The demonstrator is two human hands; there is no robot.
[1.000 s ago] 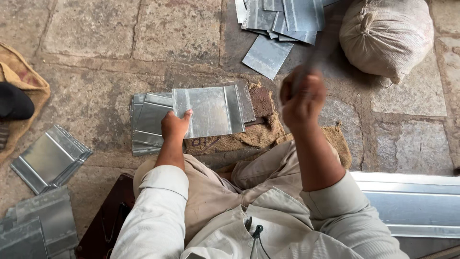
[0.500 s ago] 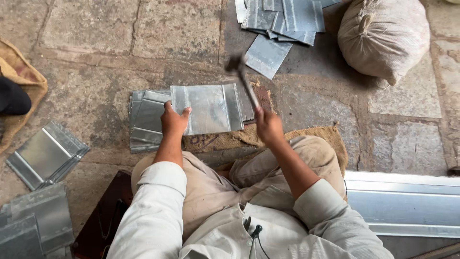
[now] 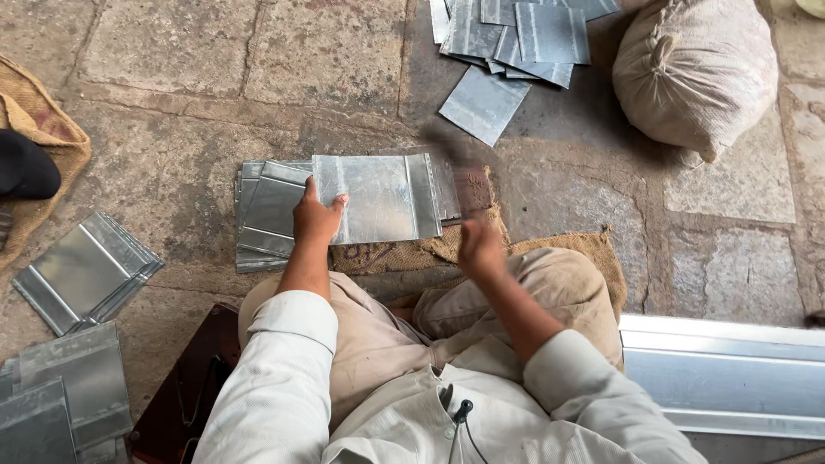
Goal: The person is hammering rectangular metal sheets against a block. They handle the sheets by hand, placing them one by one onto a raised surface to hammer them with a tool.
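A shiny metal sheet (image 3: 378,196) with folded edges lies on top of a stack of similar sheets (image 3: 266,210) on the stone floor in front of my knees. My left hand (image 3: 315,215) presses on the sheet's left edge, thumb and fingers spread over it. My right hand (image 3: 479,247) grips the handle of a hammer (image 3: 455,163), whose head is blurred with motion just above the sheet's right edge. A burlap cloth (image 3: 412,253) lies under the near side of the stack.
More sheets lie heaped at the top (image 3: 516,34) and stacked at the left (image 3: 82,271) and bottom left (image 3: 60,395). A stuffed white sack (image 3: 696,73) sits top right. A long metal channel (image 3: 722,374) lies at my right.
My right hand, raised high with the hammer a second ago, has swung down to the sheet's right edge. My left hand has stayed on the sheet.
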